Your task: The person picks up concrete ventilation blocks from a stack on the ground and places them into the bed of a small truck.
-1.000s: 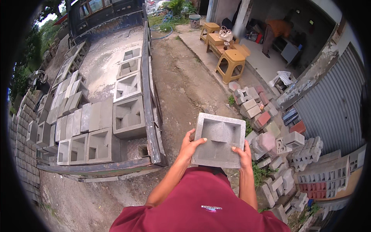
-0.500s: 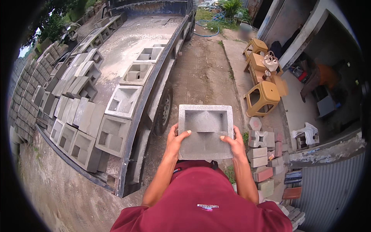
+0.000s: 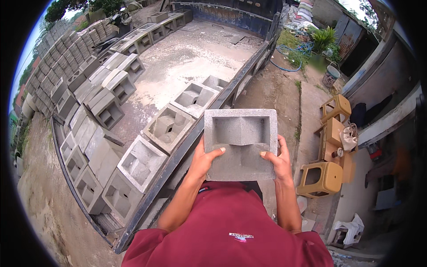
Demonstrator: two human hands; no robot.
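Grey concrete, front and centre! The left hand (image 3: pixel 202 159) and the right hand (image 3: pixel 282 163) were both clamped on the recessed block (image 3: pixel 240 153), one to each side wall, thumbs pressed on its near face, with a maroon shirt (image 3: pixel 231 213) just below it. A hefty customer, by the look of it: dense, wholly stiff, its gritty skin likelier to scrape than to slip, its rim and corners surely the parts to chip if knocked. Those side walls looked the right place to take hold, a palm each, weight shared evenly. And the fingers? Tucked out of sight behind the block, so how far they wrapped could not be told; its back was hidden as well.

Out to the left of the block, near it, ran the dark rail (image 3: pixel 169 174) of a truck bed (image 3: pixel 178 62), and past that a row of similar blocks (image 3: pixel 169 127). Farther left stood more grey blocks (image 3: pixel 91 129), packed close, hard to count where they overlapped. Now to the right of the block: a yellow stool (image 3: pixel 334 175), then a low wooden counter (image 3: pixel 330 135) bearing a pale handbag (image 3: pixel 349 137)! Beyond the block and to its right lay a blue hose (image 3: pixel 300 48), its ends impossible to trace. Far right of it, deep in shade, an orange patch (image 3: pixel 401 162) was too dim to make out.
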